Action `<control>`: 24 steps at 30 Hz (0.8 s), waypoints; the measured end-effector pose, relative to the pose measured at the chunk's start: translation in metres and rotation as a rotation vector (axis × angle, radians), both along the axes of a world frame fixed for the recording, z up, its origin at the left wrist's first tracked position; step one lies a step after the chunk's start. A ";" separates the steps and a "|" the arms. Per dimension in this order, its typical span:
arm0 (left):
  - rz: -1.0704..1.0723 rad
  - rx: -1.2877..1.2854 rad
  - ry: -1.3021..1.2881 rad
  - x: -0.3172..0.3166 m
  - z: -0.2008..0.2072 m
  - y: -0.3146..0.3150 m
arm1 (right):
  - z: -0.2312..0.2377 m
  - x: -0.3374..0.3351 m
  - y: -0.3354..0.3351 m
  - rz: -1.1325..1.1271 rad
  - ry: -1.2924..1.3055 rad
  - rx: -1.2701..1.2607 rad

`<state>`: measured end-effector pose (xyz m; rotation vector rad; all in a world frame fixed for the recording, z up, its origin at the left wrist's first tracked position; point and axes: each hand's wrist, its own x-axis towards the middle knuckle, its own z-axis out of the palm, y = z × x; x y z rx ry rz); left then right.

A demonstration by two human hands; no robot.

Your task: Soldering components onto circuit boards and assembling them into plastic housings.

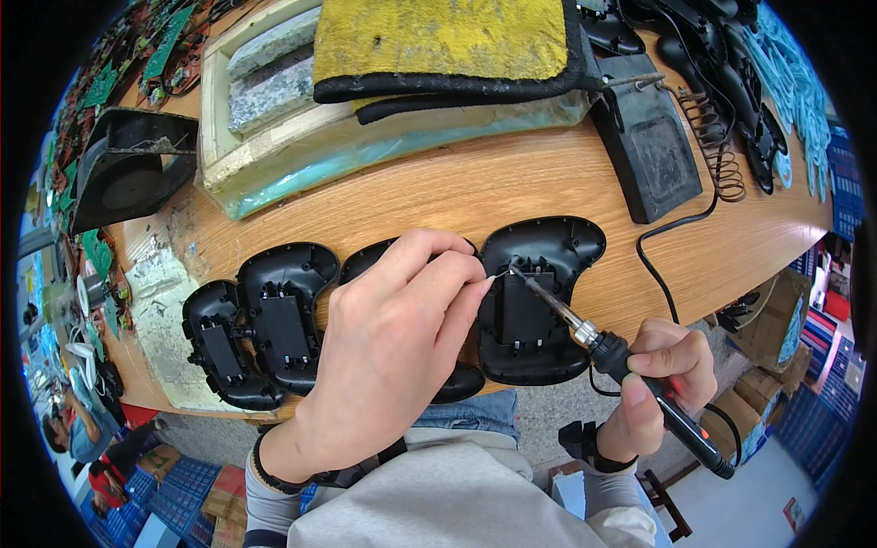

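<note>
My right hand (671, 365) grips the black handle of a soldering iron (609, 352). Its metal tip slants up and left onto the top of the battery box in a black game-controller shell (580, 239). Between the pinched thumb and fingers of my left hand (388, 320) is a thin silvery wire, probably solder wire (497, 275), whose end is close to the iron's tip. My left hand covers much of a second shell (364, 260). Further left lie two more open shells, one in the row (306, 260) and one at its end (208, 301).
Behind the shells is a wooden frame (212, 137) under a yellow cloth (448, 41). A black iron stand (653, 151) with a coiled spring holder (703, 119) is at the back right. The iron's cord (653, 265) loops across the table. A black plastic housing (137, 173) stands left.
</note>
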<state>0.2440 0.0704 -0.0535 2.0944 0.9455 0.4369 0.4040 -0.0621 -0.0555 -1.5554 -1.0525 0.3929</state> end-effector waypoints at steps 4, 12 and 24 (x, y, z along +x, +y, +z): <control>-0.001 0.009 -0.023 0.000 -0.003 0.000 | -0.001 0.000 0.003 0.032 -0.022 0.062; 0.041 -0.085 -0.015 -0.012 0.016 -0.012 | -0.006 0.009 -0.020 0.139 -0.087 0.243; -0.152 -0.139 -0.029 -0.004 0.005 -0.035 | -0.017 0.000 -0.064 0.038 -0.046 0.190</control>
